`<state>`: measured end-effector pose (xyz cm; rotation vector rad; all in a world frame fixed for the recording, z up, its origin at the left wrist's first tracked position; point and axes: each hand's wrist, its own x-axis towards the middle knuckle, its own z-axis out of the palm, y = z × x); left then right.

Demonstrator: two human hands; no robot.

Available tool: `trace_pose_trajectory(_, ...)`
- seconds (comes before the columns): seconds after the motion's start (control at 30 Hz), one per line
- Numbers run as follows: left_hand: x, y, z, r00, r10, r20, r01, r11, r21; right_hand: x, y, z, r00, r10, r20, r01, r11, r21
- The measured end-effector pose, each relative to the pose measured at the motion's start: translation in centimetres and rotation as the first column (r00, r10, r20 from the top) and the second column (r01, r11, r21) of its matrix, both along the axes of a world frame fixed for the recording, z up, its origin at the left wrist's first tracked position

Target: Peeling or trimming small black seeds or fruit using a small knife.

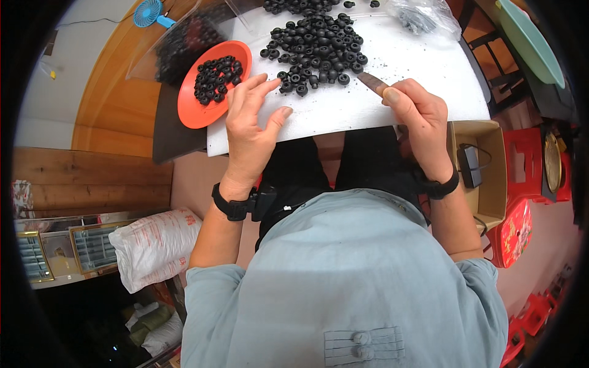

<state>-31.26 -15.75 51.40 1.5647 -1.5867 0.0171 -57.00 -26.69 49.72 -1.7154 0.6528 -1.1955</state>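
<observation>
Left hand (pixel 253 126): unclenched, fingers extended and thumb set apart, nothing in its grasp; located between bowl and pile, overlapping the bowl's edge in view, contact not determinable.

Right hand (pixel 423 116): closed round the handle end of a small knife, thumb on top.

Knife (pixel 372 82): dark, worn blade, pointing up and left, its tip just beside the near right edge of the pile.

Black pieces (pixel 319 46): numerous, small, rounded, many with a ring-like hollow; heaped on the tabletop (pixel 429 86), which has a white surface, with dark crumbs scattered beside them.

Bowl (pixel 187 113): orange-red, round, at the left edge of the tabletop; holds a smaller batch of similar black pieces.

Container (pixel 144 64): clear, beyond the bowl to the left; dark contents.

Plastic bag (pixel 429 18): transparent, crumpled, at the far right of the tabletop; contents indistinct.

Wrist straps (pixel 233 205): black, one on each forearm.

Surroundings: blue fan (pixel 147 12), upper left; pale green basin (pixel 531 43), upper right; open cardboard box (pixel 475 127) at right, with a black adapter (pixel 470 167) inside; red stool (pixel 514 233) with patterned top, beside the box; white sack (pixel 153 245) with red print, lower left.
</observation>
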Motion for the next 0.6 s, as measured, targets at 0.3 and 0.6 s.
trace_pose_trajectory(0.3, 0.4, -2.5, -0.8, 0.958, 0.094, 0.272, -0.079, 0.995, -0.065, 0.2, 0.3, 0.2, 0.998, -0.035, -0.048, 0.034, 0.999, -0.018)
trace_pose_trajectory(0.6, 0.0, -1.9, -0.7, 0.954, 0.079, 0.291, -0.058, 0.995, -0.079, 0.2, 0.4, 0.1, 0.998, -0.024, -0.059, 0.023, 0.999, -0.027)
